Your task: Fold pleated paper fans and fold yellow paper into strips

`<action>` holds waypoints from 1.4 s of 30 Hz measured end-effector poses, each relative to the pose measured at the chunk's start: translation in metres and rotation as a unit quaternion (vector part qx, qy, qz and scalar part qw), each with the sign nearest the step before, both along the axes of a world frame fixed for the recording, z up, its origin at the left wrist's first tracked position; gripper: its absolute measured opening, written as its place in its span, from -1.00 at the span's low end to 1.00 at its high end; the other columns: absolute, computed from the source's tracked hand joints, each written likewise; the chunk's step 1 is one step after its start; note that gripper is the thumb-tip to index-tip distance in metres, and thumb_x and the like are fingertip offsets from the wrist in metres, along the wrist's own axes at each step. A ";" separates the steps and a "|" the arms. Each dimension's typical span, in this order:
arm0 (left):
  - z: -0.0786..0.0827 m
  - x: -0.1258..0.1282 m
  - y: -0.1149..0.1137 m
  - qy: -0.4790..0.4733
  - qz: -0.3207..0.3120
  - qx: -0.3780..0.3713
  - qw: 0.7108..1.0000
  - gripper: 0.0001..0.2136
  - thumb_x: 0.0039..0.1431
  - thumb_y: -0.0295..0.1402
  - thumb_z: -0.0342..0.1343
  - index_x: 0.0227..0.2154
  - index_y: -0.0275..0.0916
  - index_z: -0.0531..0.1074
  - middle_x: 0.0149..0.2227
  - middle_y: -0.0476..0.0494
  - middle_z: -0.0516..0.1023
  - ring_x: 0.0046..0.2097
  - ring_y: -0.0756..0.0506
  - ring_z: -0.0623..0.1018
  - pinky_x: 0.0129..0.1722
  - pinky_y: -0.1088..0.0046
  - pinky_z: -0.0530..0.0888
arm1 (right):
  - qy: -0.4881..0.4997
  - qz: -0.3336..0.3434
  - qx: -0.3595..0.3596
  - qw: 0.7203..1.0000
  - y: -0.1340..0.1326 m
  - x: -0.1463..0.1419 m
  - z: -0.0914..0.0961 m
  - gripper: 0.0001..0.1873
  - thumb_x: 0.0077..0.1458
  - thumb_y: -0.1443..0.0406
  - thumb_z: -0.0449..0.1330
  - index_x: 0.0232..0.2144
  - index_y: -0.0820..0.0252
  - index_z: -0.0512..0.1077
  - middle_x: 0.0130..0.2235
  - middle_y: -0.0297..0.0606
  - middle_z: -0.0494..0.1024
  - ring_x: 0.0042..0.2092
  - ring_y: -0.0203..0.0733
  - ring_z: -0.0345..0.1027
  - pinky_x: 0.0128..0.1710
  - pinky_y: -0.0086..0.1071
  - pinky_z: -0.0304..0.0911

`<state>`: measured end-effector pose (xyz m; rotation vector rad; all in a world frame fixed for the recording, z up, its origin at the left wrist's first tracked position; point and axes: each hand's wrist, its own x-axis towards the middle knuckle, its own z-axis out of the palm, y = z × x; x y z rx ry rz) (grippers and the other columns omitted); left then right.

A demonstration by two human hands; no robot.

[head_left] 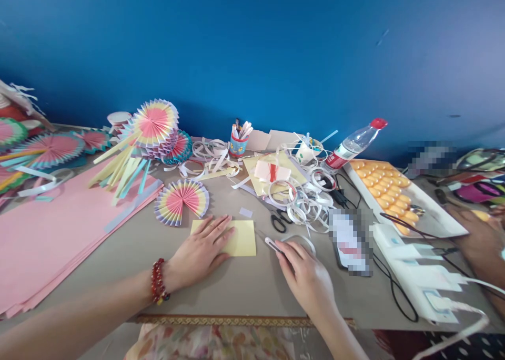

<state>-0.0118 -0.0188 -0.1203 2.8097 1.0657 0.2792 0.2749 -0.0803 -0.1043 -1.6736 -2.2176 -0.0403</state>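
Note:
A small rectangle of yellow paper (242,238) lies on the table before me. My left hand (203,247) rests flat on its left part, fingers stretched out, with a red bead bracelet at the wrist. Just right of the paper, my right hand (302,270) is closed around a utility knife (273,244); its pale slotted handle pokes out, and the thin blade points toward the paper's right edge. Behind the left hand sits a pleated paper fan (182,201) in pink, yellow and lilac. Black-handled scissors (279,221) and a scrap of white paper (245,212) lie beyond the yellow sheet.
Pink sheets (59,228) cover the left side, under paper fans with strip handles (153,121). Curled white strips (307,207) heap behind the scissors. Rightward are a phone (349,244), a power strip (414,276), a bottle (351,147), a white tray (437,218) and another person's hand (479,239).

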 end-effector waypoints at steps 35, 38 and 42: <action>0.002 0.000 0.000 -0.026 0.003 0.009 1.000 -0.47 0.35 -0.21 -0.03 0.32 -0.19 0.07 0.38 -0.28 0.09 0.34 -0.27 0.18 0.31 0.02 0.16 | -0.029 0.106 -0.029 0.993 -0.001 0.010 0.018 -0.62 0.35 0.33 -0.09 -0.02 0.12 0.50 -0.25 -0.19 0.52 -0.26 -0.25 0.47 -0.29 -0.47 0.36; 0.003 0.001 -0.001 -0.010 -0.003 0.011 1.000 -0.54 0.35 -0.26 -0.04 0.27 -0.17 0.18 0.36 -0.25 0.13 0.35 -0.26 0.16 0.32 -0.03 0.10 | -0.052 0.119 -0.036 0.991 -0.002 0.012 0.018 -0.62 0.34 0.37 -0.09 -0.01 0.12 0.48 -0.26 -0.20 0.51 -0.27 -0.27 0.45 -0.31 -0.49 0.33; 0.004 0.002 -0.002 -0.008 -0.005 0.012 1.000 -0.58 0.36 -0.26 -0.04 0.24 -0.16 0.24 0.34 -0.23 0.19 0.35 -0.25 0.16 0.33 -0.04 0.06 | -0.094 0.143 -0.035 0.985 -0.003 0.015 0.014 -0.66 0.31 0.40 -0.03 -0.01 0.13 0.47 -0.28 -0.21 0.52 -0.24 -0.22 0.44 -0.27 -0.46 0.33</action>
